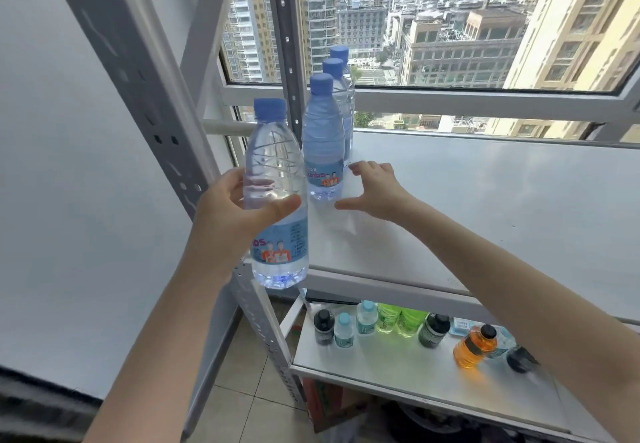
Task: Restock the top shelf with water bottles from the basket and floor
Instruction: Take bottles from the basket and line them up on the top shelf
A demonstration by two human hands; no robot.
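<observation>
My left hand (230, 216) grips a clear water bottle (277, 200) with a blue cap and blue label, held upright just off the front left corner of the top shelf (485, 207). Three matching bottles stand in a row along the shelf's left edge, the nearest bottle (323, 141) in front. My right hand (375, 190) hovers open over the shelf, its fingers spread just right of the nearest standing bottle and not touching it.
A grey perforated upright (138, 72) rises at the left of the rack. The lower shelf (398, 370) holds several drinks: small water bottles, green bottles, dark bottles and an orange bottle (474, 345). A window runs behind the rack. A red box sits below.
</observation>
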